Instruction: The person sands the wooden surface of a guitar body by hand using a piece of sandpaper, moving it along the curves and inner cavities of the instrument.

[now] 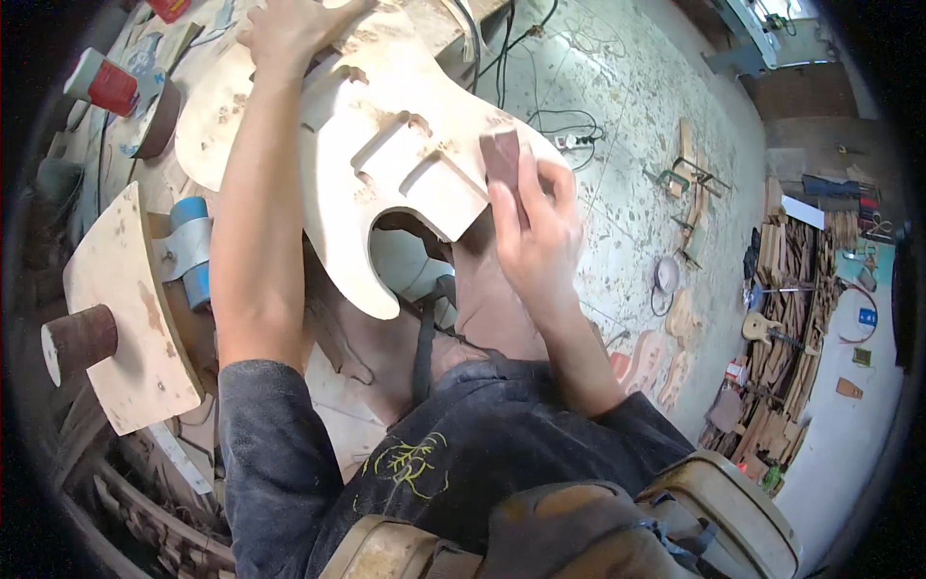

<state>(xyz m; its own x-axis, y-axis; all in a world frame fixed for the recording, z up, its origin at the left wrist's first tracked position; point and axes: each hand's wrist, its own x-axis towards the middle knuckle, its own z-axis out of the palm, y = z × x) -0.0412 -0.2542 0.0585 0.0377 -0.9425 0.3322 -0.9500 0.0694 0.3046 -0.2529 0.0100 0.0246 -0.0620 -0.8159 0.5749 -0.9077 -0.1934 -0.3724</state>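
Note:
A pale, unfinished wooden electric guitar body [333, 193] with routed pockets and a curved horn lies in front of me, its near end above my lap. My left hand [289, 37] rests on its far part, fingers and thumb spread apart. At the right edge of the body, my right hand [542, 217] is closed around a dark brown sanding block [502, 159]. The block's upper end lies against the wood near the rim. Part of the block is hidden by my fingers.
Left of the body stand a sanding drum [79, 344] on a pale board [135, 299], a blue cylinder [193, 253] and a red-and-white container [101, 82]. Cables [569, 130] lie on the floor at right. Wood offcuts [786, 318] and several guitar parts [644, 362] lie farther right.

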